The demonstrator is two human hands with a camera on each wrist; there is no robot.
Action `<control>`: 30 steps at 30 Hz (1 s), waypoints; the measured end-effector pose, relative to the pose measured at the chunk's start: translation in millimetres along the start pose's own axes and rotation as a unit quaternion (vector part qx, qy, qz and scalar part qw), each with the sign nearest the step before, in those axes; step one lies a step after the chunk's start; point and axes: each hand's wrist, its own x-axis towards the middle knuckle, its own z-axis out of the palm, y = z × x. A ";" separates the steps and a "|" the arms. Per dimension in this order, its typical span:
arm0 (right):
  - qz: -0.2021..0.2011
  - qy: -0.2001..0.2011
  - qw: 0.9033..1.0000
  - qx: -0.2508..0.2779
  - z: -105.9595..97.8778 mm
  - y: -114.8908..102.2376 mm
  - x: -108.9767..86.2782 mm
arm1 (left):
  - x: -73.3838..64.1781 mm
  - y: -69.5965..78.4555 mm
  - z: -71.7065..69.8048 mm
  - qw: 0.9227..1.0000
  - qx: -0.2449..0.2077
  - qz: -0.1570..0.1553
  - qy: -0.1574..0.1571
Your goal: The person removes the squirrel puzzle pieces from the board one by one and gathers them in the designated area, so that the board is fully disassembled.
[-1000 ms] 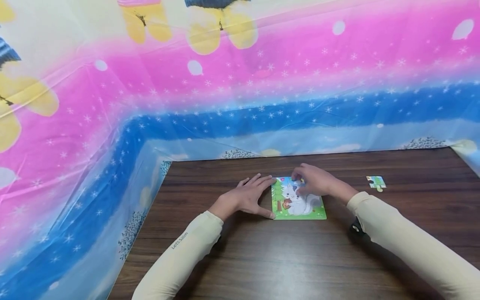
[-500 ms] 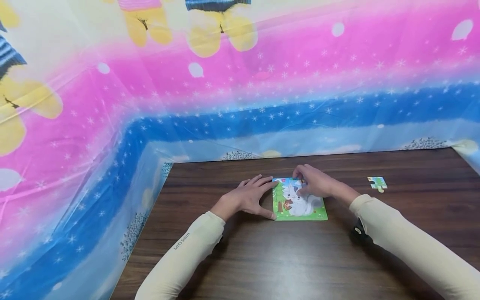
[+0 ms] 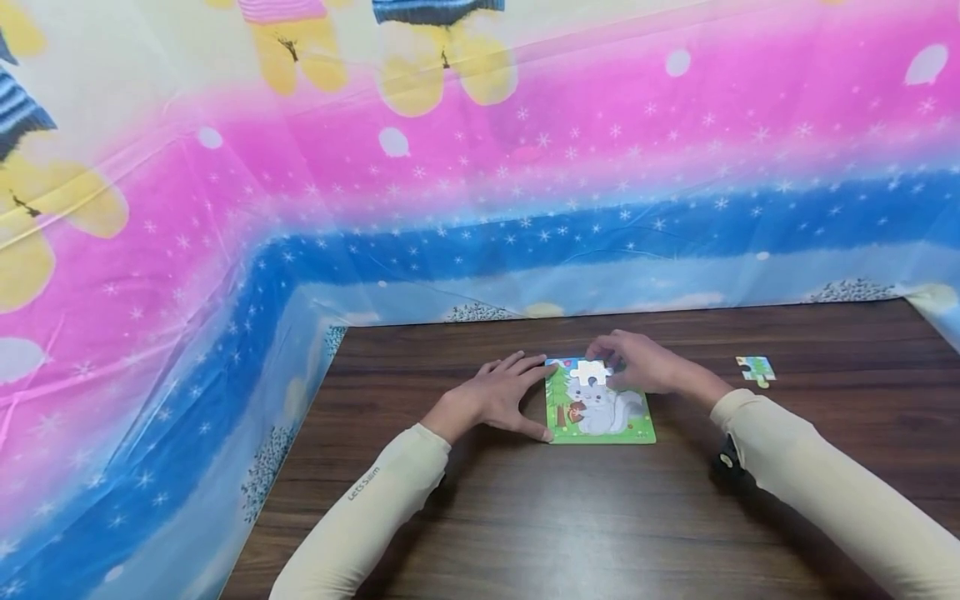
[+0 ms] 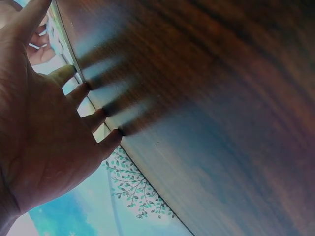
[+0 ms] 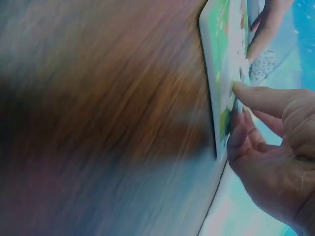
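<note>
A square jigsaw puzzle (image 3: 600,425) with a grey-white animal, a green tree and grass lies on the table. My left hand (image 3: 498,396) rests at its left side, fingers spread, with the thumb at the near left corner and a fingertip near the far left one. My right hand (image 3: 641,362), thumb and fingers bent, pinches a jigsaw piece (image 3: 590,372) over the upper part of the puzzle. That piece looks bright white; whether this is glare or its plain side, I cannot tell. In the right wrist view the thumb (image 5: 263,98) touches down on the puzzle's face.
Apart from the puzzle, a loose jigsaw piece (image 3: 756,369) with green and blue print lies to the right. The dark wood-grain table (image 3: 525,525) ends at the back against a patterned pink and blue cloth (image 3: 570,225).
My right hand has shifted slightly right, and a white piece-shaped area now shows beside its fingertips. The left hand stays at the puzzle's left edge.
</note>
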 end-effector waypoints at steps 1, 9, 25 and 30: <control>-0.001 0.003 1.000 -0.004 0.1 1.1 0.1 | 0.0 0.0 0.4 1.000 0.000 -0.001 0.000; -0.006 0.019 1.000 -0.009 2.1 6.9 0.0 | 0.2 0.0 1.5 1.000 -0.001 -0.001 -0.001; -0.004 0.016 1.000 -0.008 -1.5 6.5 -1.7 | 0.5 0.4 -2.1 1.000 -0.005 0.001 -0.004; -0.005 0.021 1.000 -0.010 -0.5 8.1 -2.5 | 1.6 1.7 -2.6 1.000 -0.003 -0.003 -0.005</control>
